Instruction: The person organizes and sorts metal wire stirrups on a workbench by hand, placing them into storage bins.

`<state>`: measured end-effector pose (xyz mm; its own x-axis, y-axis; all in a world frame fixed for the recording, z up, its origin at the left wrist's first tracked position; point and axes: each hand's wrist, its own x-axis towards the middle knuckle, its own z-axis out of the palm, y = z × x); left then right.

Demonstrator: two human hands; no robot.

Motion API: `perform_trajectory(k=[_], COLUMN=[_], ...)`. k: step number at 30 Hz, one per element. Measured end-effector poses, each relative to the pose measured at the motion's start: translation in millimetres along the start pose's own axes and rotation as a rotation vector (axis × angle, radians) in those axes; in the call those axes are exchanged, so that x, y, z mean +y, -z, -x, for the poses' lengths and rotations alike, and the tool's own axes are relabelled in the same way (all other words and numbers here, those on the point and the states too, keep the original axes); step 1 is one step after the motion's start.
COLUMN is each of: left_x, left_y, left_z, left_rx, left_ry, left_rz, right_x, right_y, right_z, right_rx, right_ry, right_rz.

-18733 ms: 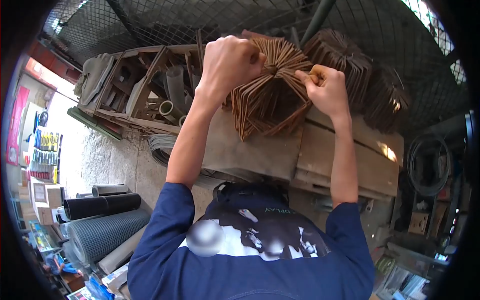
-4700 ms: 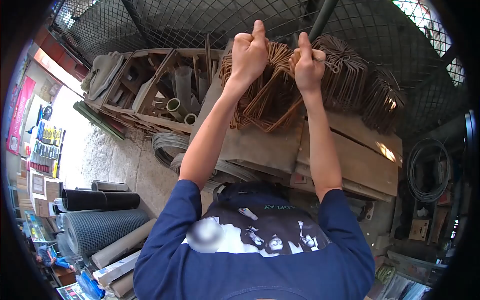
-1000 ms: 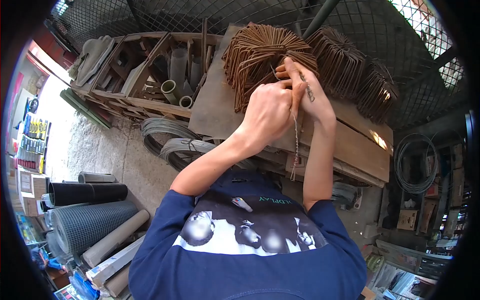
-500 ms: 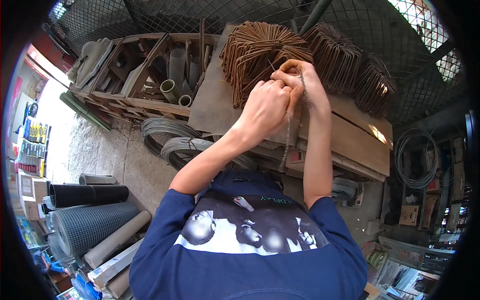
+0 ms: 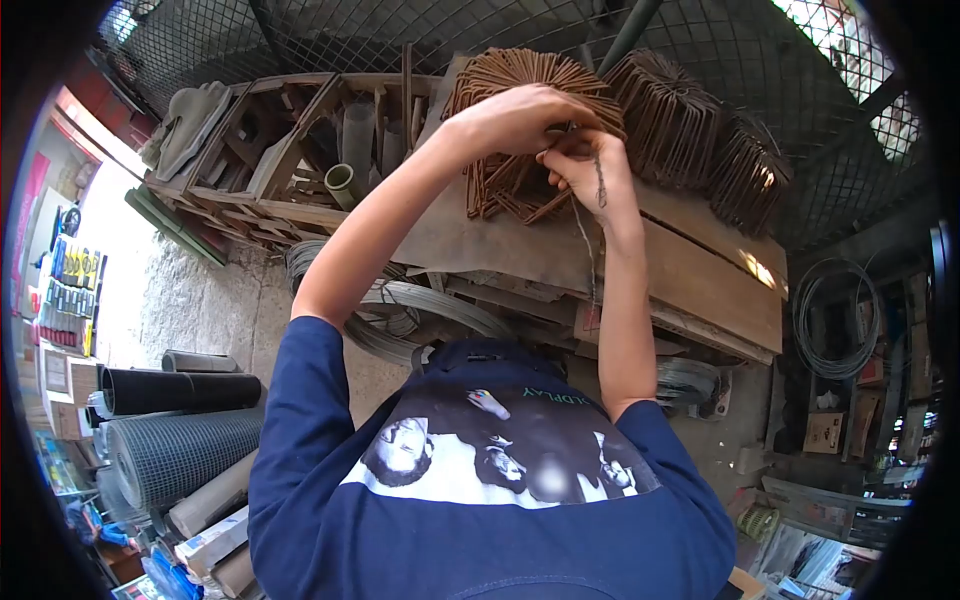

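Note:
In front of a bundle of rusty bent steel rods [image 5: 510, 75], my two hands meet above the wooden bench [image 5: 520, 240]. My left hand [image 5: 530, 118] arches over from the left, fingers curled, their tips close to the right hand's; what they hold is hidden. My right hand [image 5: 595, 172] is closed in a pinch, thumb against bent fingers. From it a thin twisted cord [image 5: 588, 245] hangs past the bench's front edge. A dark strand lies along the back of that hand.
More bundles of bent rods [image 5: 670, 115] stand to the right on the bench. Wire coils [image 5: 430, 300] lie below its front edge. A wooden rack [image 5: 270, 205] with pipes is at left, rolls of mesh [image 5: 180, 450] lower left. Wire fencing rises behind.
My left hand has moved up and over, from beside the right hand to arching above it, its elbow swinging left. The right hand has dropped slightly, and the hanging cord has shifted right.

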<state>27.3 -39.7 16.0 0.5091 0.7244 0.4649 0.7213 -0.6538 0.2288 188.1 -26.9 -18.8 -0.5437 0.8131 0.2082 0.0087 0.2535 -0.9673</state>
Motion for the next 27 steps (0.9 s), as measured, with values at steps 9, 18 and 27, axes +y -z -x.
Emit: perform_trajectory(k=[9,18,27], left_x=[-10,-8,-4], left_y=[-12,-14,-25], left_z=[-4,12,15], left_rx=[0.202,0.485,0.592], left_ry=[-0.062,0.144,0.13], left_rz=[0.001,0.146,0.413], right_x=[-9,18,19], right_y=[-7,4,16], right_z=[14,15,-19], right_rx=[0.008,0.049,-0.052], right_ry=[0.062,-0.14,-0.182], right_rz=[-0.084,0.164,0.613])
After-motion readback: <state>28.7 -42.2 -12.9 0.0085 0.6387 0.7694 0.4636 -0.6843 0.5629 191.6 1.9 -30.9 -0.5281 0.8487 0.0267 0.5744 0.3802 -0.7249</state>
